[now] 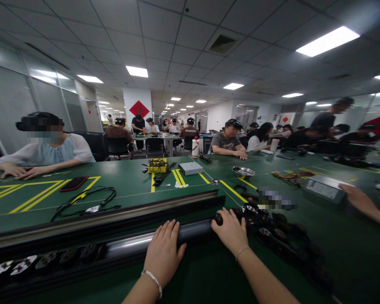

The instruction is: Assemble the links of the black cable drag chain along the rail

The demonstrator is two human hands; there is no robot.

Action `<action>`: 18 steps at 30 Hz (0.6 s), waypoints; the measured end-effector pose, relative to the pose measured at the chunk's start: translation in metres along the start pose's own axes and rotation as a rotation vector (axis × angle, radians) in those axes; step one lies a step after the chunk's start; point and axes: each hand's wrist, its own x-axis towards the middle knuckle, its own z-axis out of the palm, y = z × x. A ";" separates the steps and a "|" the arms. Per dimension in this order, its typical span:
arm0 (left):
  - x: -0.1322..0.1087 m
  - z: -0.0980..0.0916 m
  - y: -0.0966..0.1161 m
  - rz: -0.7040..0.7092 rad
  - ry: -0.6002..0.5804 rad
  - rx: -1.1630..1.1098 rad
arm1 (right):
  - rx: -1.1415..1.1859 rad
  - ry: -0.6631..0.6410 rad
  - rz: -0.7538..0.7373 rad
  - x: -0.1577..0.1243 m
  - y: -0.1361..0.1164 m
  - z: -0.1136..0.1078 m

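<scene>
A long black metal channel (pixel 129 245) lies across the table in front of me, with several black socket modules (pixel 68 256) set in its left part. My left hand (pixel 164 249) rests over the channel, fingers stretched across its top and thumb apart. At the channel's right end, my right hand (pixel 231 230) is closed around a small black socket module (pixel 219 218), mostly hidden by the fingers. Right beside that hand begins a heap of loose black socket modules (pixel 281 232). Behind the channel lies a second long rail (pixel 114 215).
Beyond the rails are a coiled black cable (pixel 85 202), a phone (pixel 74 184), a yellow box with cables (pixel 157 165), a grey box (pixel 190 169) and a metal bowl (pixel 243 171). At right, another person's hand (pixel 361 198) touches a silver metal box (pixel 325 188). Other people sit around.
</scene>
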 end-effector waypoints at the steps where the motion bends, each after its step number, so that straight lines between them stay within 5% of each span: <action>1: 0.000 0.000 0.000 0.000 -0.002 0.001 | 0.007 0.004 -0.002 0.000 0.001 0.000; 18: -0.002 -0.001 0.000 0.009 0.006 0.009 | 0.039 0.005 0.017 0.000 -0.002 -0.006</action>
